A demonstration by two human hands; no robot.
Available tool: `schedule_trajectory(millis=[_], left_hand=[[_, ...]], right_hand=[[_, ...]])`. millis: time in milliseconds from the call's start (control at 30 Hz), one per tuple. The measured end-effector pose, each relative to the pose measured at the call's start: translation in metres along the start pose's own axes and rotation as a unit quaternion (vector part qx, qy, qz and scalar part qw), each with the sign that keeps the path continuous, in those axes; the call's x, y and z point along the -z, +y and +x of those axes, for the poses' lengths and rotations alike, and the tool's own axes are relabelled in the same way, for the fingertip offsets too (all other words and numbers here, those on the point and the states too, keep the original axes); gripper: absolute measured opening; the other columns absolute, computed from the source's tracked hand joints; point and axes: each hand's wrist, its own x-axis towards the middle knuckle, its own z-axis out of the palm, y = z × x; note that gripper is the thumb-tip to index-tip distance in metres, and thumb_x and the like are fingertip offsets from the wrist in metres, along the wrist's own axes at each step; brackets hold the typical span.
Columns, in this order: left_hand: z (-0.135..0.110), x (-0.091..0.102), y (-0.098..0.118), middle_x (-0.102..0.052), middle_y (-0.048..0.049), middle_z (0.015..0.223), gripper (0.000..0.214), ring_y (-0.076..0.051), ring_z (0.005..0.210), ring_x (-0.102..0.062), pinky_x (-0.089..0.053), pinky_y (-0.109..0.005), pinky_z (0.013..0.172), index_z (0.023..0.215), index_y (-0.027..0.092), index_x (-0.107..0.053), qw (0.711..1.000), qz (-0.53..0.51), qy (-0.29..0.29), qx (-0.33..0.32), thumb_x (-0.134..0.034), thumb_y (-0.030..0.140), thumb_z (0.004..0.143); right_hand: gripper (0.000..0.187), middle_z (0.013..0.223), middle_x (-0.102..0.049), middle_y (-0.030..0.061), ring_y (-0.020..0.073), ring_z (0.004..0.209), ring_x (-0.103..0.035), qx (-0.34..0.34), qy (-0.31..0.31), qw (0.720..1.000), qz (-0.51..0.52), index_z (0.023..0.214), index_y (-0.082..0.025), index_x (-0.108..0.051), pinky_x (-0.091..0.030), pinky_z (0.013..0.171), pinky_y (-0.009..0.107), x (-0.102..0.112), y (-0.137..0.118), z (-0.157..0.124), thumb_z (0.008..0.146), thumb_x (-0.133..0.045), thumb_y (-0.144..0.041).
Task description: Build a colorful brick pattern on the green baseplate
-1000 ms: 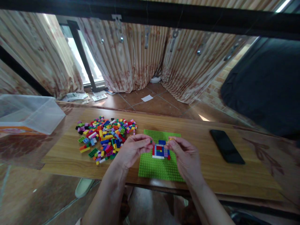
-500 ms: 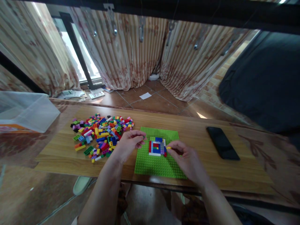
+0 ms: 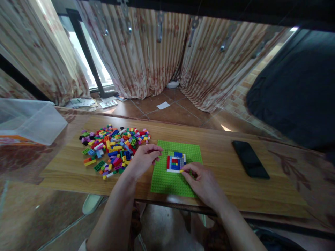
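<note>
A green baseplate (image 3: 167, 183) lies on the wooden table (image 3: 225, 195) in front of me. On it stands a small square build (image 3: 176, 163) of red, blue, white and grey bricks. My right hand (image 3: 201, 183) rests at the build's front right corner, fingertips pinched on a small yellow brick (image 3: 181, 171). My left hand (image 3: 145, 158) lies at the plate's left edge with its fingers curled together; what they hold, if anything, is hidden. A heap of loose coloured bricks (image 3: 112, 148) spreads out just left of that hand.
A black phone (image 3: 250, 159) lies on the table to the right. A clear plastic box (image 3: 28, 120) stands at the far left. Curtains, a window and a tiled floor with papers lie beyond the table. A dark cloth hangs at the right.
My right hand has dropped from above the build's right side to its front right corner, carrying the yellow brick down. My left hand has drawn back to the plate's left edge.
</note>
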Motion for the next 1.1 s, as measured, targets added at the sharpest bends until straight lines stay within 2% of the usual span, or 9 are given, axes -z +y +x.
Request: schedule_trajectory(millis=[167, 367, 667, 800, 1100], left_hand=[[-0.001, 0.000, 0.001, -0.059, 0.0022, 0.056, 0.015, -0.008, 0.051, -0.050, -0.037, -0.018, 0.046, 0.078, 0.013, -0.069, 1.000, 0.004, 0.002, 0.009, -0.063, 0.020, 0.066], [0.001, 0.001, -0.001, -0.060, 0.0016, 0.059, 0.015, -0.008, 0.052, -0.051, -0.037, -0.019, 0.047, 0.078, 0.013, -0.069, 1.000, 0.000, -0.001, 0.000, -0.063, 0.020, 0.066], [-0.001, 0.002, 0.001, -0.060, 0.0012, 0.058, 0.014, -0.009, 0.052, -0.052, -0.037, -0.019, 0.047, 0.077, 0.013, -0.069, 1.000, -0.010, 0.001, -0.004, -0.064, 0.019, 0.066], [0.000, 0.003, 0.001, -0.058, 0.0023, 0.055, 0.013, -0.008, 0.048, -0.049, -0.036, -0.019, 0.046, 0.077, 0.012, -0.069, 1.000, -0.011, 0.001, -0.003, -0.064, 0.018, 0.067], [-0.001, 0.003, 0.001, -0.057, 0.0031, 0.054, 0.012, -0.007, 0.047, -0.048, -0.036, -0.018, 0.045, 0.075, 0.012, -0.068, 1.000, -0.019, 0.008, -0.003, -0.064, 0.018, 0.066]], right_hand=[[0.010, 0.085, -0.065, 0.0020, 0.0178, 0.085, -0.058, 0.033, -0.006, 0.998, -0.049, 0.085, -0.023, -0.066, -0.043, 0.078, 0.031, 0.002, 0.006, -0.002, 0.086, -0.057, -0.023], [0.010, 0.088, -0.064, 0.0031, 0.0187, 0.087, -0.058, 0.045, -0.013, 0.998, -0.045, 0.087, -0.023, -0.069, -0.044, 0.080, 0.032, 0.003, 0.008, -0.003, 0.086, -0.058, -0.023], [0.011, 0.093, -0.063, 0.0032, 0.0182, 0.088, -0.060, -0.056, 0.027, 0.991, 0.123, 0.083, -0.026, -0.073, -0.045, 0.080, 0.032, -0.009, 0.020, -0.001, 0.081, -0.065, -0.033], [0.011, 0.094, -0.063, 0.0034, 0.0186, 0.089, -0.059, -0.061, 0.029, 0.994, 0.087, 0.082, -0.026, -0.073, -0.044, 0.082, 0.034, -0.008, 0.020, -0.001, 0.081, -0.064, -0.032], [0.014, 0.094, -0.063, 0.0055, 0.0208, 0.092, -0.057, 0.011, 0.004, 1.000, 0.007, 0.082, -0.023, -0.071, -0.045, 0.084, 0.036, -0.001, 0.013, -0.003, 0.086, -0.058, -0.026]])
